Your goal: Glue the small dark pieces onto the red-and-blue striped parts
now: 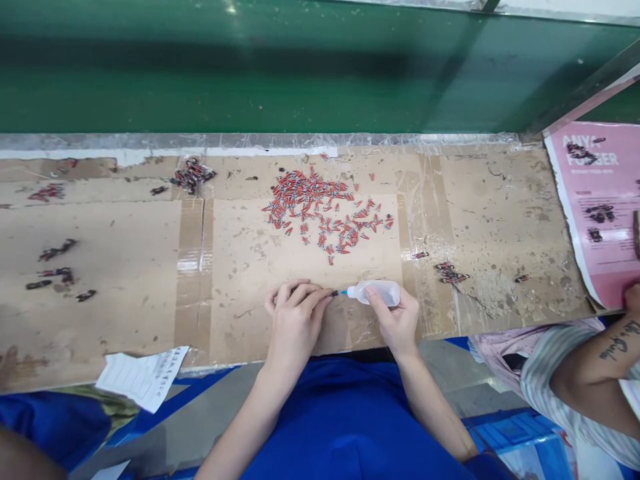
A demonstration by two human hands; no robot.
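Observation:
Near the front edge of the cardboard-covered bench, my left hand [296, 312] is closed, its fingertips pinching a small dark part [335, 293]. The rest of that part is hidden by the fingers. My right hand [400, 320] grips a translucent squeeze bottle [381, 292] lying sideways, with its thin blue tip pointing left at the part. Whether the tip touches it I cannot tell. Just beyond both hands spreads a pile of small red pieces with silvery ends [305, 190], loosely scattered toward the right.
A cluster of dark-and-red pieces [193, 175] lies back left, with more [450, 273] to the right. A white paper sheet [145, 377] overhangs the front edge. Behind runs a green panel [250, 73]. People sit on both sides; a pink poster [595, 260] lies right.

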